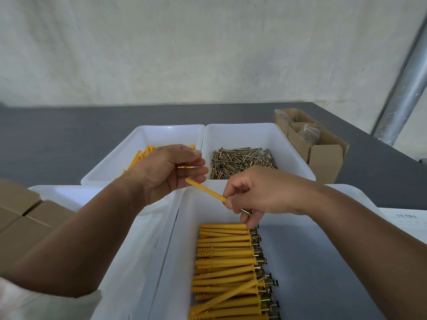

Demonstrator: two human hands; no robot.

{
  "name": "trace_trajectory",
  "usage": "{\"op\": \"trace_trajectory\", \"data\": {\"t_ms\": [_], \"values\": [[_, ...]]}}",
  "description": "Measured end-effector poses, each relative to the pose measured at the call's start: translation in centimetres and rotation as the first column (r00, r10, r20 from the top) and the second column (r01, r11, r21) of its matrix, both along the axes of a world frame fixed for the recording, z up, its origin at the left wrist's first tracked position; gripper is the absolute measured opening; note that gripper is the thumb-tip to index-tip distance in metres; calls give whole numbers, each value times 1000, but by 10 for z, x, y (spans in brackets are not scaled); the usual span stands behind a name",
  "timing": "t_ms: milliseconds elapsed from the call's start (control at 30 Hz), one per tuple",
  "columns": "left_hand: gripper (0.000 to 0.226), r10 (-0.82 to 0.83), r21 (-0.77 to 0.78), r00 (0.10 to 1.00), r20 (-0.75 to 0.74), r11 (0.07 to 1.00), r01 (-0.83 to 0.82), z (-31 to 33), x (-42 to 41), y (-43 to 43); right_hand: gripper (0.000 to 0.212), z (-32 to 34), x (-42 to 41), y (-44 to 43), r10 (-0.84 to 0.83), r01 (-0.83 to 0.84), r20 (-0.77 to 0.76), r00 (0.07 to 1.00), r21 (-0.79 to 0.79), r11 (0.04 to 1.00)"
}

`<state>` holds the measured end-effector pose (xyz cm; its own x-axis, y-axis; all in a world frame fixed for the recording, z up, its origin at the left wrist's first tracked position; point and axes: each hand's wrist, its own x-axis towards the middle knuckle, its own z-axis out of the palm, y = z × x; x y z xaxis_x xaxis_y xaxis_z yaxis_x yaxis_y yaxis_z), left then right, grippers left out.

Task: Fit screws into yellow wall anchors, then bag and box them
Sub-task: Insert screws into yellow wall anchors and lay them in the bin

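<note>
At mid-frame the left hand (166, 174) curls its fingers about the far tip of a yellow anchor (205, 190). The right hand (254, 195) pinches the near end between thumb and forefinger, with what looks like a spare screw (246, 212) tucked under its lower fingers. Held slanted in the air between both hands, the anchor is probably being steadied to take a screw. Supply sits just behind: loose anchors (141, 155) in the upper-left tub, loose screws (240, 160) in the tub beside it. Finished pieces (224, 262) lie in a row in the near tub (182, 239), heads to the right, with room beside them for more. An open cardboard box (323, 158) waits at upper right on the grey surface (69, 135), well apart.
</note>
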<state>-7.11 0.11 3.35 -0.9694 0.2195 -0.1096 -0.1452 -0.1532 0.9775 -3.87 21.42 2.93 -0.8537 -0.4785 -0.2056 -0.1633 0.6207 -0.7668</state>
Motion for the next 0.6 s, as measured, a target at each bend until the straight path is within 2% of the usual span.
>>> {"op": "trace_trajectory", "data": {"t_ms": [67, 233, 300, 367, 433, 500, 533, 600], "values": [[5, 34, 0, 999, 7, 999, -34, -1, -2, -2, 7, 0, 1, -1, 36, -36, 1, 999, 102, 994], [8, 144, -61, 988, -49, 987, -147, -4, -11, -11, 4, -2, 4, -2, 81, -73, -15, 997, 303, 950], [7, 235, -143, 966, -104, 958, -248, -7, -16, -16, 7, -3, 6, -4, 107, -82, -42, 993, 393, 916], [6, 323, -282, 926, -194, 886, -368, -12, -21, -24, 11, -4, 8, -8, 144, -98, -60, 988, 482, 871], [7, 362, -471, 864, -350, 729, -496, -18, -26, -32, 13, -5, 9, -10, 172, -114, -59, 983, 542, 833], [9, 309, -643, 802, -511, 482, -595, -23, -29, -39, 13, -7, 10, -12, 200, -136, -46, 979, 588, 797], [9, 259, -702, 791, -554, 365, -611, -25, -29, -41, 14, -8, 10, -13, 214, -149, -36, 976, 608, 780], [8, 161, -782, 810, -564, 210, -586, -30, -31, -46, 16, -10, 11, -14, 237, -176, -10, 971, 640, 748]]}}
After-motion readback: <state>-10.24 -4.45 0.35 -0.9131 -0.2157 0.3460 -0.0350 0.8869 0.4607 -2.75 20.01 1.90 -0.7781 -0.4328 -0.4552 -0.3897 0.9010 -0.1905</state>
